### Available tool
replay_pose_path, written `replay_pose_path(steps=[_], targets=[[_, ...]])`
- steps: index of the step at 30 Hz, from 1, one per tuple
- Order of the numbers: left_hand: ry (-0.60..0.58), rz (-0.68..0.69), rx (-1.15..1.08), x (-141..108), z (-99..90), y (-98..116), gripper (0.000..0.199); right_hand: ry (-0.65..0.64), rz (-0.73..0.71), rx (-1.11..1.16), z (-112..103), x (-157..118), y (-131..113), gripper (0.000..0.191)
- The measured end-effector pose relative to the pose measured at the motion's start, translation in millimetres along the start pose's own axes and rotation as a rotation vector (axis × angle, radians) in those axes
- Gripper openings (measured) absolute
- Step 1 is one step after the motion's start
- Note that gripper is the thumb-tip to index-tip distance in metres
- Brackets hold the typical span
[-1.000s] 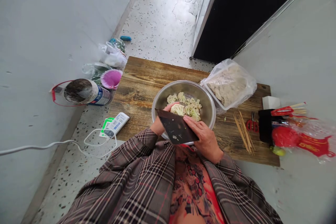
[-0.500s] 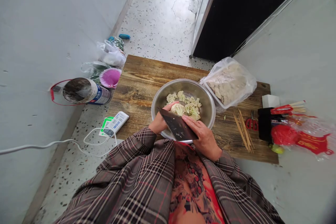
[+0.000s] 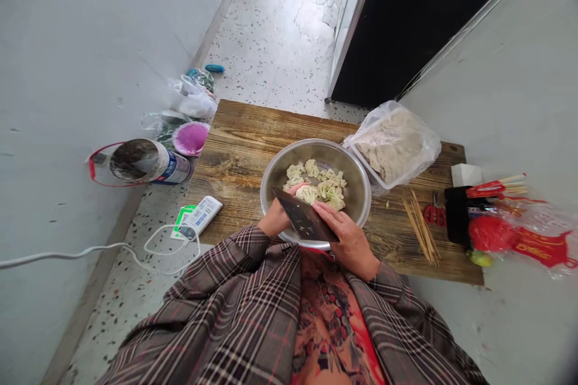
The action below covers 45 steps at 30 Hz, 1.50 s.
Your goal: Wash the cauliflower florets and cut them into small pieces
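Over the near side of a steel bowl, my right hand is closed on a dark cleaver, its broad blade tilted toward me with pale bits stuck on it. My left hand is closed around a piece of cauliflower, just behind the blade; part of that hand is hidden by the cleaver. The cleaver's edge is close to the piece, but whether it touches is hidden. Several cut cauliflower florets lie in the bowl beyond my hands.
The bowl stands on a wooden table. To its right are a bagged tray, wooden skewers, red scissors and a black holder. A white power bank with a cable lies left. A paint bucket stands beside the table.
Both hands, the cleaver and the cauliflower piece keep nearly the same position over the bowl. The whole view has shifted slightly, with the table appearing a little lower.
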<state>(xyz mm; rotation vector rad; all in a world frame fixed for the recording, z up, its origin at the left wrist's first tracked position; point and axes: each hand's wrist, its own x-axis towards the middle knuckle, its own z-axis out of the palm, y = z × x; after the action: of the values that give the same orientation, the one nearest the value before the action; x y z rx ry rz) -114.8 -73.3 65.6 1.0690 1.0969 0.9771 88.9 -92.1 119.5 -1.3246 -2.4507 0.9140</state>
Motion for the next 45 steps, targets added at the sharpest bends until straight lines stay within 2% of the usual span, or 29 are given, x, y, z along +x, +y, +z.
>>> replay_pose_path(steps=[3, 9, 13, 19, 21, 23, 26, 28, 34, 40, 45], targets=[[-0.024, -0.036, -0.037, -1.7, 1.6, 1.1, 0.057, 0.005, 0.008, 0.017, 1.7, -0.1, 1.3, 0.073], [-0.013, 0.004, 0.017, -0.5, 5.9, 7.1, 0.057, 0.056, -0.019, 0.06, 10.5, -0.7, 9.1, 0.067], [-0.043, -0.061, -0.135, -1.2, 10.0, 6.6, 0.057, 0.077, 0.005, 0.053, 13.4, 0.8, 10.6, 0.067], [0.067, -0.051, -0.072, 2.4, 13.8, -10.3, 0.049, 0.103, 0.03, 0.144, 15.1, 5.4, 9.5, 0.056], [0.028, -0.073, -0.115, 3.2, 12.7, -13.3, 0.051, 0.137, 0.119, 0.237, 16.8, 5.9, 11.2, 0.041], [-0.051, -0.132, -0.21, 3.4, 10.8, -14.8, 0.056, 0.147, 0.303, 0.351, 17.1, 5.9, 13.5, 0.031], [-0.127, -0.198, -0.335, 3.9, 7.3, -18.2, 0.06, 0.108, 0.57, 0.538, 13.6, 5.1, 16.1, 0.043], [-0.149, -0.206, -0.388, 4.6, 5.6, -21.9, 0.061, 0.083, 0.643, 0.657, 10.2, 4.3, 17.1, 0.045], [-0.151, -0.242, -0.491, 6.3, 3.1, -33.8, 0.057, 0.089, 0.714, 0.853, 9.8, 0.2, 23.1, 0.047], [-0.224, -0.337, -0.631, 7.6, -1.1, -38.5, 0.059, 0.103, 0.716, 0.884, 10.1, -0.1, 28.8, 0.045], [-0.241, -0.365, -0.615, 7.5, -4.5, -37.1, 0.061, 0.102, 0.724, 0.896, 6.1, -0.3, 29.4, 0.044]])
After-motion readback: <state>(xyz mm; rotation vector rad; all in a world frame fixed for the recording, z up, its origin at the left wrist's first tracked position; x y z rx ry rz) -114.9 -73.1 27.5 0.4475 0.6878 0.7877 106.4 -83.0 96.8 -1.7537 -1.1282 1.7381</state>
